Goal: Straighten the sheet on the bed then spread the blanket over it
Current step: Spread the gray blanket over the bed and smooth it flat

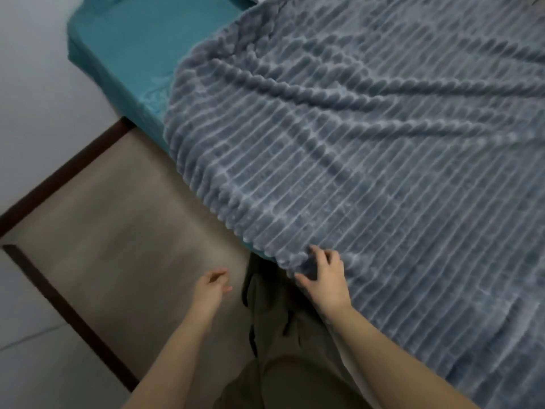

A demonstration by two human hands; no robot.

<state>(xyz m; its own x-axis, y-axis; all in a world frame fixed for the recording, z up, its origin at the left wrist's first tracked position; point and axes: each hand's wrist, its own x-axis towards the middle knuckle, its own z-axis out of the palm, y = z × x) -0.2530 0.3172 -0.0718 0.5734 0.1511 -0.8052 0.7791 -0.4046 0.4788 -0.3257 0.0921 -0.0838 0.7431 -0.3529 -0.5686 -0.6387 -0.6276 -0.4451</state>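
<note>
A grey ribbed blanket [368, 149] covers most of the bed, with diagonal wrinkles running across its upper part. A teal sheet [138, 45] shows bare at the bed's far left corner and hangs down the side. My right hand [326, 277] grips the blanket's near left edge, where the fabric bunches between thumb and fingers. My left hand [212, 286] hovers over the floor to the left of the bed, fingers loosely apart, holding nothing.
Brown floor [118, 216] lies between the bed and a pale wall [35, 69] with a dark skirting strip [59, 175]. My legs in olive trousers [283, 349] stand against the bed's near edge.
</note>
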